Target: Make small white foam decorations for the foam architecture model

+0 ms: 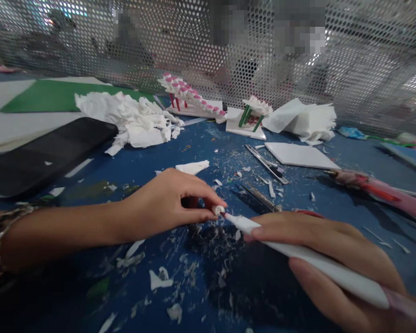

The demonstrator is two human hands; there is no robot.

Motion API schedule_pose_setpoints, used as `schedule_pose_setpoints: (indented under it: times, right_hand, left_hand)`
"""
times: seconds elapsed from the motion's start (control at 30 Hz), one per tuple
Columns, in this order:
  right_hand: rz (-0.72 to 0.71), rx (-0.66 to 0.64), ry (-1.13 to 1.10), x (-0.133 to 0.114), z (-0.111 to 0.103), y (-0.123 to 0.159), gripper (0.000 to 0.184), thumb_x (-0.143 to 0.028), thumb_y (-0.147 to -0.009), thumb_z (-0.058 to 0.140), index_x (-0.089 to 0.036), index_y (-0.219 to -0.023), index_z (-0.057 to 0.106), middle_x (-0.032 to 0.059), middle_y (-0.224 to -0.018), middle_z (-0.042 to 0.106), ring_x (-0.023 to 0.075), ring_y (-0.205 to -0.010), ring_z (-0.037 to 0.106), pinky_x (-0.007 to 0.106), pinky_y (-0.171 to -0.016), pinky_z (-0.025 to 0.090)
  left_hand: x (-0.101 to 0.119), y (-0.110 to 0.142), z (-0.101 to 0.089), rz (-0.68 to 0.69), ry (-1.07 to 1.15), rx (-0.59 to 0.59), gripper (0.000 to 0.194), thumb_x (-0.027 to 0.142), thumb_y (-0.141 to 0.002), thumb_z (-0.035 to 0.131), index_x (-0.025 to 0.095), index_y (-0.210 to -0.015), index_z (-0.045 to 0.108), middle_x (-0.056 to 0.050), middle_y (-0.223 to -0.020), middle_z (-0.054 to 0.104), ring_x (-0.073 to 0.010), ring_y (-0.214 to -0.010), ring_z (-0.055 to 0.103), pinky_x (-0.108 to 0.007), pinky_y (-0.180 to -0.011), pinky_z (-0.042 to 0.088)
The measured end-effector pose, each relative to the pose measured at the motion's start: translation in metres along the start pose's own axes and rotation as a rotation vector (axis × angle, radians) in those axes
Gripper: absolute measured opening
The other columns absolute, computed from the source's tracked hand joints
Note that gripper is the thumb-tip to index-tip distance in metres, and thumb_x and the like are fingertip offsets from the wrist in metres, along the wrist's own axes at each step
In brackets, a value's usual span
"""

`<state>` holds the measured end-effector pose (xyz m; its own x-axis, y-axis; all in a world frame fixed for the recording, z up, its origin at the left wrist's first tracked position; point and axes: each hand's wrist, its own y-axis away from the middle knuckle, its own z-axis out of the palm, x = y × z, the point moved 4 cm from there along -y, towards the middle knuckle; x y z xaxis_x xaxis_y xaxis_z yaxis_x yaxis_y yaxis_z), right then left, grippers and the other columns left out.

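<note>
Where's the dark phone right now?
In the head view, the phone lies on the blue table at the far left, beyond the left forearm and just left of the crumpled white paper.

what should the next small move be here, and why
I'd probably turn the small white roll slightly in the left hand while the right hand holds the marker steady: the dark reddish tip is at the roll's edge, touching or nearly so, and the end face looks mostly white.
</note>
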<state>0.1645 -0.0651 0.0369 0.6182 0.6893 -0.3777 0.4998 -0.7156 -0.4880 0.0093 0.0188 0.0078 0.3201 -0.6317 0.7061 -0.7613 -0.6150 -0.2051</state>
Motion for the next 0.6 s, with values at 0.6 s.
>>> schedule_pose_setpoints:
  times: [0.6]
  right_hand:
    - [-0.056,-0.109,0.062,0.0001,0.0032,-0.0109,0.033,-0.003,-0.065,0.044,-0.018,-0.092,0.057,-0.0014,-0.086,0.067,0.0049,-0.082,0.061,0.006,-0.077,0.044]
  left_hand:
    - [-0.0004,-0.0005,0.0000,-0.003,-0.015,-0.076,0.015,0.019,-0.075,0.057,0.017,-0.086,0.066,-0.001,-0.076,0.067,-0.0097,-0.068,0.059,-0.014,-0.060,0.042]
